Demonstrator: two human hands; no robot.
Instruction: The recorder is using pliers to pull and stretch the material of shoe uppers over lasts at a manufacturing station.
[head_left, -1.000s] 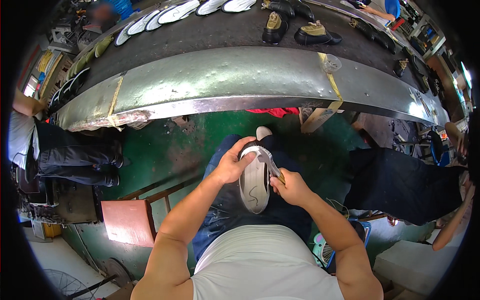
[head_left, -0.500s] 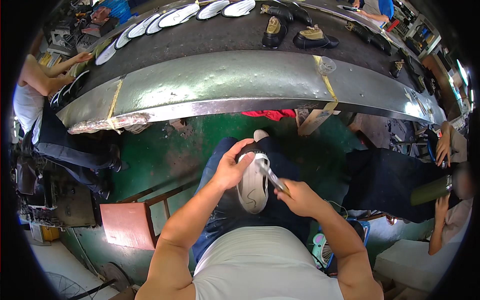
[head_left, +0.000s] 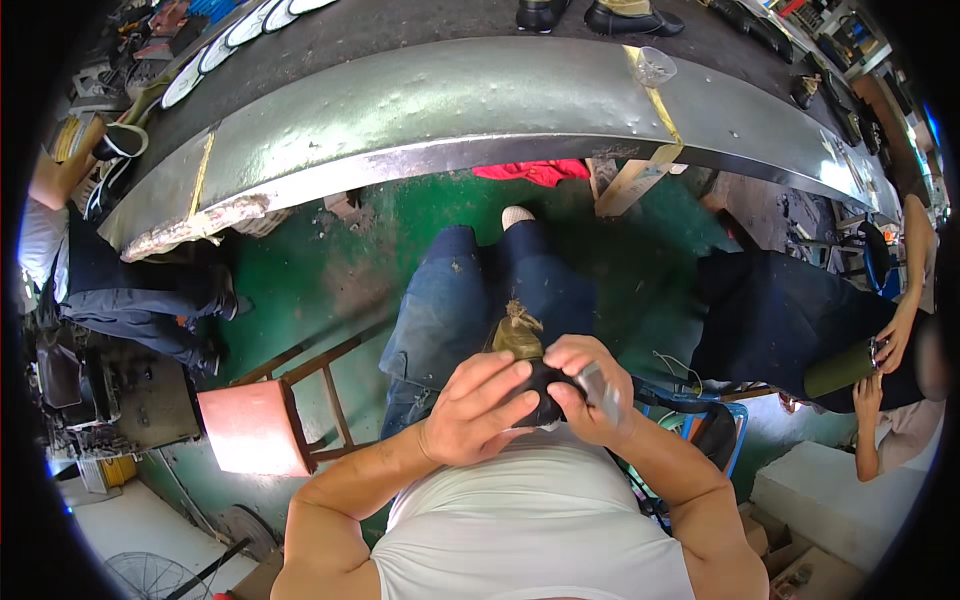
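Observation:
In front of my belly I hold a black shoe [head_left: 541, 391] with an olive-tan upper part tied in a bunch of cord or cloth. My left hand [head_left: 480, 405] lies along its left side, fingers curled over the black leather. From the other side my right hand [head_left: 597, 395] grips the shoe with thumb and fingers. A shiny metal hand tool [head_left: 600, 396] is also tucked in the right hand; it is blurred and its kind is unclear. The underside of the shoe is mostly hidden, with a pale sliver showing below.
A metal-edged workbench [head_left: 400, 110] curves across ahead, bearing white soles [head_left: 216, 52] and more black shoes [head_left: 632, 18]. A reddish stool [head_left: 255, 428] stands at my left. One person [head_left: 140, 290] works at far left; another [head_left: 790, 310] at right holds an olive cylindrical thing [head_left: 840, 370].
The shoe has turned from its white sole facing up to its black and olive upper showing, and has come closer to my belly. My right hand has moved from the tool's work onto the shoe.

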